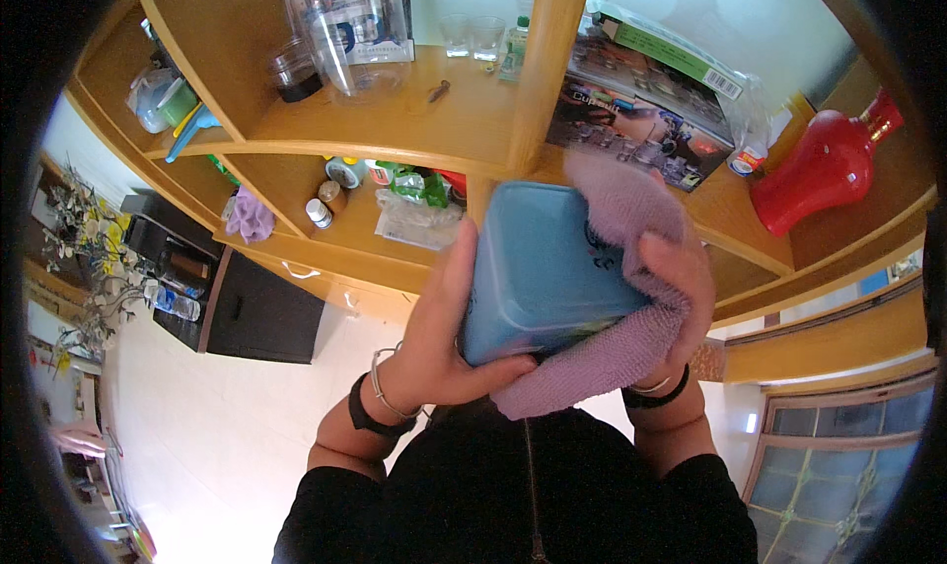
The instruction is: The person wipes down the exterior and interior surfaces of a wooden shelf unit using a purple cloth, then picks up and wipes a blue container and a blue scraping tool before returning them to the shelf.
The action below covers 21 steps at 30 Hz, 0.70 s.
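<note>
Between my two hands a blue box-shaped container (pixel 555 260) with rounded corners is held up in front of the shelves. My left hand (pixel 447 327) grips it along its left side, thumb across the near lower edge. A purple cloth (pixel 607 357) is bunched in my right hand (pixel 681 290), which presses it against the container's right side. Part of the cloth flops over the far right corner and looks blurred. Dark printed marks show on the container beside the cloth. Its underside is hidden.
Wooden shelves (pixel 385 135) span the far side. They hold a clear plastic jar (pixel 355 53), two small glasses (pixel 473 37), a printed cup-set box (pixel 636 112) and a red bottle (pixel 821 164). Another purple cloth (pixel 251 216) lies at left, above a black cabinet (pixel 259 305).
</note>
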### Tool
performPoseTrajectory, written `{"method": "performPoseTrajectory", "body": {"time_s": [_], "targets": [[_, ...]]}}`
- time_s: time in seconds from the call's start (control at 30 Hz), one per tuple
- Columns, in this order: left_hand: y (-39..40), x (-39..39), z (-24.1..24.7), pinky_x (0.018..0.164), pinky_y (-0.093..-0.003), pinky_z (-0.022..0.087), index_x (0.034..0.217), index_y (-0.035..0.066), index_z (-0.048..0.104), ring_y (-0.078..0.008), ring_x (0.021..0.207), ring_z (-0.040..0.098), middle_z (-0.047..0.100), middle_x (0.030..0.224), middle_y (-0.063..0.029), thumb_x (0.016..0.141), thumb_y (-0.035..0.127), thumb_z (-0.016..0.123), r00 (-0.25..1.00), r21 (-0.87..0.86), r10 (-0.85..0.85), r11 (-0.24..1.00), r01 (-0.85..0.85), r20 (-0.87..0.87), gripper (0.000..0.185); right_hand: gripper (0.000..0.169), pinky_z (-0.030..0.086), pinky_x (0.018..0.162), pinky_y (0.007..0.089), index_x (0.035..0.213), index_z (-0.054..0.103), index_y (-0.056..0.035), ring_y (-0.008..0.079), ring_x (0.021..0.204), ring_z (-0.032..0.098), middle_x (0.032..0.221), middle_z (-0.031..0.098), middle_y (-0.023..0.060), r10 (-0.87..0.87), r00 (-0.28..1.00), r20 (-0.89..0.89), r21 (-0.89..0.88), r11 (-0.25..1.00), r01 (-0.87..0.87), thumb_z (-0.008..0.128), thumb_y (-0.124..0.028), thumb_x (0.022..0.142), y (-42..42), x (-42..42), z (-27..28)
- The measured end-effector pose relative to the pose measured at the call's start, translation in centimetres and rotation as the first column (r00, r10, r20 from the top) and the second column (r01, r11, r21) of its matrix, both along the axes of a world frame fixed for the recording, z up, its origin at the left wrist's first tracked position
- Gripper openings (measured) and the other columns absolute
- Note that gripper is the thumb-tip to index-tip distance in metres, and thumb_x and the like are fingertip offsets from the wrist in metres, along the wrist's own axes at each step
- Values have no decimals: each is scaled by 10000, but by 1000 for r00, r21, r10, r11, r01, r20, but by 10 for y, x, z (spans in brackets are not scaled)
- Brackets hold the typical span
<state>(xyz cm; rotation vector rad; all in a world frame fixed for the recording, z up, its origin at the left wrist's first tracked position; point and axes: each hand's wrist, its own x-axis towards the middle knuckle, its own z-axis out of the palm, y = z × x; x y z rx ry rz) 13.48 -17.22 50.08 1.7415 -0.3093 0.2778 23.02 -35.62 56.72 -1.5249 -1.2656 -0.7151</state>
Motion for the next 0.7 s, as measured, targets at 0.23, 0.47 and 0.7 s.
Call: {"method": "performPoseTrajectory", "body": {"time_s": [0.23,0.47,0.7], "targets": [[-3,7,24,863,-405,468,1381,7,315,-398,1066,526,458,1227,-243,623,194,801,829,442,128,796,-413,544,920,379,403,968,456,1095,648,-113,290,1049,567,1084,618,87,-102,974,201,-334,928,166,634,-193,725,-11,-4,17],[-24,2,26,805,-399,496,1355,28,365,-379,1005,562,495,1194,-230,591,159,793,749,426,91,775,-467,656,885,435,450,920,440,1107,643,-138,287,1032,571,1104,610,64,130,980,153,-179,979,-102,645,-185,674,-48,-8,-8],[-49,-11,21,792,-387,501,1353,34,368,-376,1003,567,494,1192,-223,616,184,795,820,505,141,727,-466,555,864,420,414,965,446,1108,640,-121,317,1090,552,1140,597,87,24,989,149,-378,925,35,628,-195,695,-56,2,7]]}}
